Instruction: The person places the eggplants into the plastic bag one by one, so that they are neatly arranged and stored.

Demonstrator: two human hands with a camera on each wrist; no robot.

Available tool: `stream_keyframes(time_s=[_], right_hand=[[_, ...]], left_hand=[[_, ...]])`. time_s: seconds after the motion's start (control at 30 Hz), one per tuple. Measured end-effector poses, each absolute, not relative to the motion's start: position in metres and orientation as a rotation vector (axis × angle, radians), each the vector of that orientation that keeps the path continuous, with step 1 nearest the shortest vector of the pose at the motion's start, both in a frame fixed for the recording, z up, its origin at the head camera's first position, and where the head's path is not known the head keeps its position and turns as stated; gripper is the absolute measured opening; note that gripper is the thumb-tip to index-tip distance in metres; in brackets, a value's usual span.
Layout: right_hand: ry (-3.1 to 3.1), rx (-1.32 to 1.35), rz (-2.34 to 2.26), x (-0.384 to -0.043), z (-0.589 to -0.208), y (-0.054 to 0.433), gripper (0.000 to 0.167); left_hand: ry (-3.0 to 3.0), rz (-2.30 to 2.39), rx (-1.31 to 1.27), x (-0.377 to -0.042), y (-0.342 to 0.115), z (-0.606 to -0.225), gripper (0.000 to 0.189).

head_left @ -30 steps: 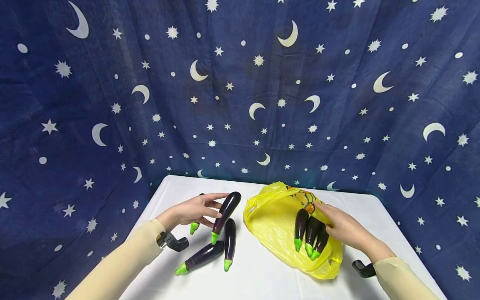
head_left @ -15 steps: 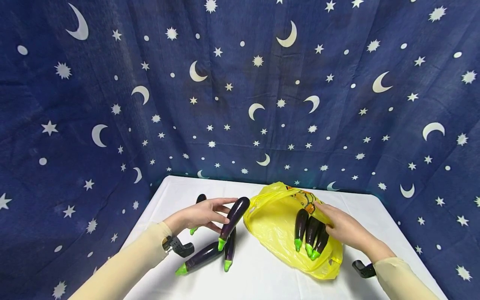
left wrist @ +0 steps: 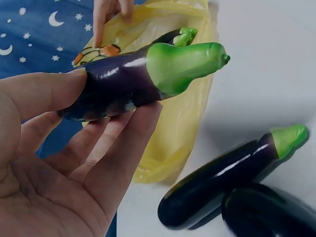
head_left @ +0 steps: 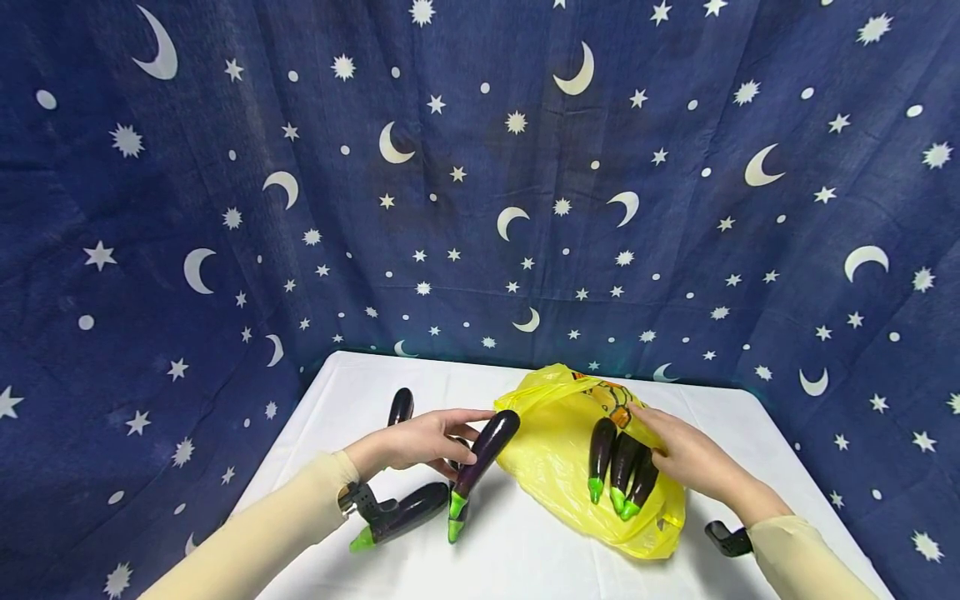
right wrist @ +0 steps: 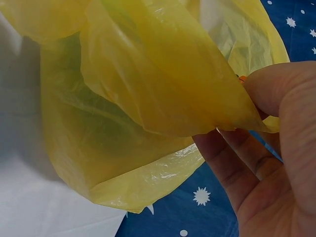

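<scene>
Between thumb and fingers my left hand (head_left: pixel 427 439) holds an eggplant (head_left: pixel 486 454), raised and tilted just left of the bag, its green stem end pointing down toward me. The left wrist view shows this held eggplant (left wrist: pixel 118 81) with the thumb on one side and the fingers on the other. My right hand (head_left: pixel 697 458) pinches the edge of a yellow plastic bag (head_left: pixel 547 475), whose mouth faces left. In the right wrist view the bag's film (right wrist: pixel 163 89) is caught between thumb and fingers. Three eggplants (head_left: pixel 623 462) lie side by side in the bag.
On the white table (head_left: pixel 540 567) to the left lie more eggplants: one near me (head_left: pixel 412 508), one partly under the held eggplant (left wrist: pixel 222 173), and one farther back (head_left: pixel 401 406). A blue curtain with moons and stars (head_left: pixel 450 208) stands behind the table.
My left hand has carried its eggplant to the right and slightly toward me, up to the bag's left side. My right hand and the bag have stayed in place.
</scene>
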State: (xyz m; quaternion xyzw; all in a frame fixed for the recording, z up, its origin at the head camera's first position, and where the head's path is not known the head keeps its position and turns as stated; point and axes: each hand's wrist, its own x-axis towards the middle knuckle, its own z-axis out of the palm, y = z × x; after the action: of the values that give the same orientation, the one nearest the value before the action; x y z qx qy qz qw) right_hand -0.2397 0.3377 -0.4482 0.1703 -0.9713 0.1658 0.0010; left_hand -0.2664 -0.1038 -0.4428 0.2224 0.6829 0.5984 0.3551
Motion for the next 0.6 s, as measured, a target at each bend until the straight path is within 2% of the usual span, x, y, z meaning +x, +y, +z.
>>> stream_keyframes(time_s=[0.6], right_hand=[[-3.077, 0.514, 0.515, -0.239, -0.447, 0.338, 0.073]], left_hand=[[1.679, 1.552, 0.628, -0.261, -0.062, -0.450, 0.072]])
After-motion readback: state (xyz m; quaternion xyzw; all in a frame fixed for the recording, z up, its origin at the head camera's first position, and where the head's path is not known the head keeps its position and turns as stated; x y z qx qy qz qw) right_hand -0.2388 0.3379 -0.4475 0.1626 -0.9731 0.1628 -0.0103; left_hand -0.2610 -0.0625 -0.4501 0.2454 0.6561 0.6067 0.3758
